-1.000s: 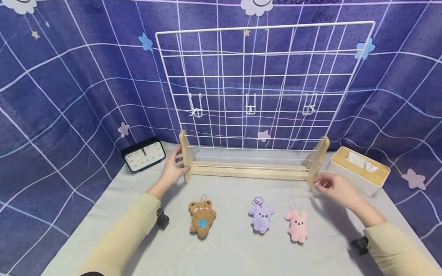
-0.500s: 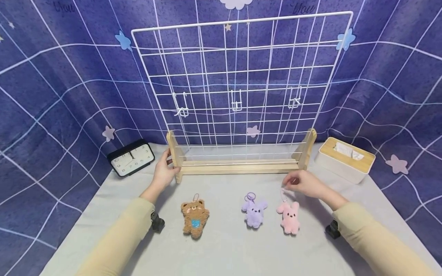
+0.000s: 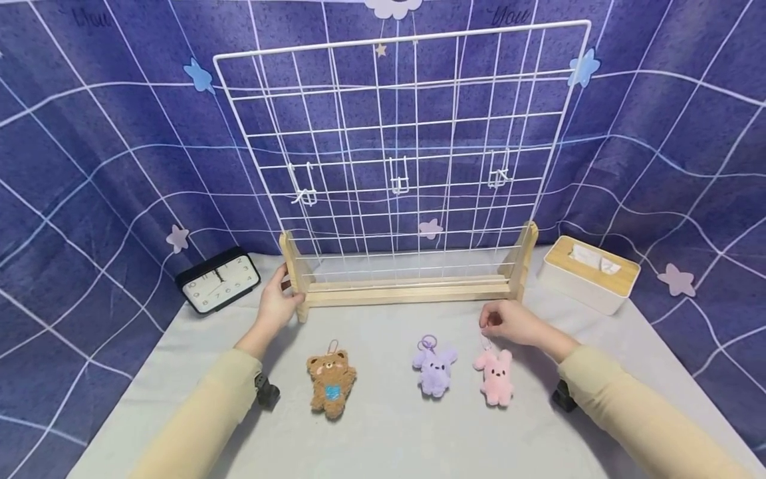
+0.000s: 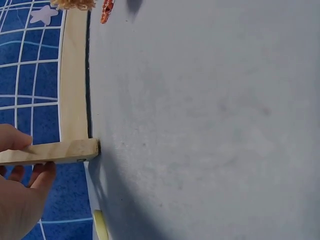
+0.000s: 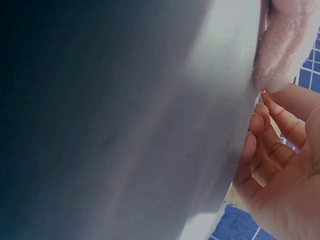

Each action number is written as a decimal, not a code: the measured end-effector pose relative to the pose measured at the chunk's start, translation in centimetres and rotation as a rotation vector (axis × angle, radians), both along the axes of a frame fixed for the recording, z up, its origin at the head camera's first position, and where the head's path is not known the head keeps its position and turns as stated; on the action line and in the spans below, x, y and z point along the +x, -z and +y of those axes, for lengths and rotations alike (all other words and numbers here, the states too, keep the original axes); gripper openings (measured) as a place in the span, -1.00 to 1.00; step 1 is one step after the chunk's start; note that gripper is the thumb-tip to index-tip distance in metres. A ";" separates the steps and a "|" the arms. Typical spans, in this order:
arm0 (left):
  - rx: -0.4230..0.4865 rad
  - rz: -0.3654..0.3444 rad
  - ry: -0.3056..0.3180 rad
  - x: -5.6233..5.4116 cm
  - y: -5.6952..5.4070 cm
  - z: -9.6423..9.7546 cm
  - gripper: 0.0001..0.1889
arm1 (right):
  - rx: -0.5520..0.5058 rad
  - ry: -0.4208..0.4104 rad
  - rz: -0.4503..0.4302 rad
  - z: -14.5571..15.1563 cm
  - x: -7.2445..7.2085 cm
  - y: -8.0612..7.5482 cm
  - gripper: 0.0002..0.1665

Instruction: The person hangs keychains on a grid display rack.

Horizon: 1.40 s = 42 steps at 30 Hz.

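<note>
My left hand (image 3: 276, 306) grips the left wooden foot (image 4: 55, 151) of a white wire grid rack (image 3: 383, 126), thumb on one side and fingers on the other. At the front right, my right hand (image 3: 511, 322) pinches the cord loop of a pink plush bunny keychain (image 3: 497, 379); the bunny's body lies on the table. In the right wrist view the fingertips (image 5: 264, 95) meet right beside the pink plush (image 5: 285, 47). A lavender plush keychain (image 3: 435, 374) lies left of the bunny. Further left lies a brown bear plush keychain (image 3: 332, 386) with a blue patch.
Three white wire hooks hang in a row on the grid, the middle hook (image 3: 399, 183) among them. A black-framed clock (image 3: 219, 282) stands left of the rack. A tissue box (image 3: 589, 273) with a wooden lid stands right. A blue curtain (image 3: 120, 219) hangs behind the table.
My right hand has left the rack's right foot and moved leftward and nearer to the pink bunny's cord loop. My left hand keeps its grip. The head view has shifted to the right.
</note>
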<state>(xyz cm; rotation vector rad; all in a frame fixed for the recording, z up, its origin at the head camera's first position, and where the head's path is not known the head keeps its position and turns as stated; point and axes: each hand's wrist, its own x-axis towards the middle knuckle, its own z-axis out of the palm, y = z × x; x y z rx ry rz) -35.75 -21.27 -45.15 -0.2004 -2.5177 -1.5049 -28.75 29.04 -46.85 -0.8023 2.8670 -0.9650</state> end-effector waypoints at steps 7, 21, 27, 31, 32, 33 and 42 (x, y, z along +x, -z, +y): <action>-0.001 0.000 -0.004 0.3 0.2 0.1 -0.12 | -0.001 0.001 -0.020 0.0 0.1 -0.1 -0.83; -0.004 0.009 -0.009 0.6 0.8 -0.4 -0.12 | -0.281 0.063 -0.097 0.7 1.0 -0.9 -0.87; -0.009 -0.005 -0.003 0.5 0.8 -0.5 -0.11 | -0.378 0.074 -0.080 1.0 1.4 -1.8 -0.86; -0.015 0.003 0.000 0.2 0.6 -0.3 -0.12 | -0.466 0.037 -0.060 1.1 1.7 -3.1 -0.84; -0.013 0.006 0.001 0.1 0.5 -0.3 -0.13 | -0.491 0.026 -0.061 1.2 1.8 -3.5 -0.84; -0.014 0.010 0.002 0.0 0.4 -0.2 -0.13 | -0.504 0.022 -0.057 1.2 1.8 -3.9 -0.86; -0.015 0.009 -0.009 0.0 0.3 -0.2 -0.13 | -0.501 0.014 0.020 1.6 2.4 -6.1 -0.89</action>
